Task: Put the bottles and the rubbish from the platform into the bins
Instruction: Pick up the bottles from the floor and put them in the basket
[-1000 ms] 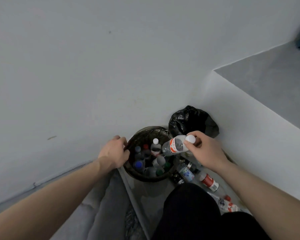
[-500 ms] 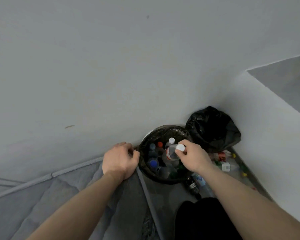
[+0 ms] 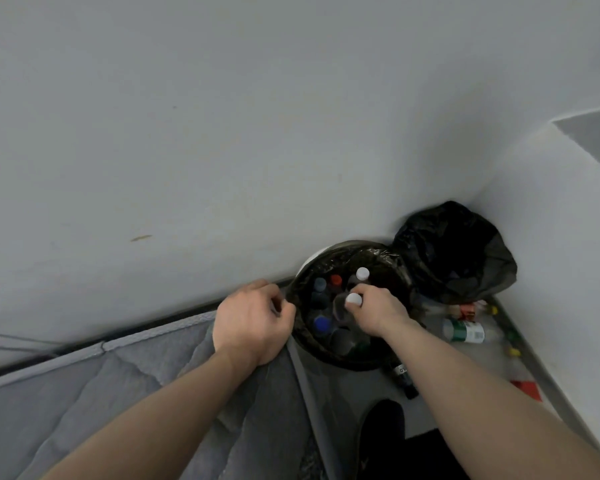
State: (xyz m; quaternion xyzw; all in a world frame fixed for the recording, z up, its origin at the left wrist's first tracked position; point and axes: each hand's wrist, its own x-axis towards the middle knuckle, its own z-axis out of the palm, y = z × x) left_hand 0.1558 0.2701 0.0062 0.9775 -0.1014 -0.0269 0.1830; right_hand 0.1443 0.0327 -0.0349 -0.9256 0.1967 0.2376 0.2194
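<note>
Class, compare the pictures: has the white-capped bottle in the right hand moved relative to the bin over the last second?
Yes. The white-capped bottle, held by the right hand, has gone from lying over the bin's right rim down into its mouth, now upright among the others.

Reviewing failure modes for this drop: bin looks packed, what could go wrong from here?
1. The bin is crowded with upright capped bottles; the white-capped bottle in the right hand may not seat and could tip back out.
2. The left hand grips the liner at the rim; if that grip slips, the liner could sag inward.
3. Loose bottles like the green-labelled bottle lie close beside the bin, and a reaching arm could knock them.
</note>
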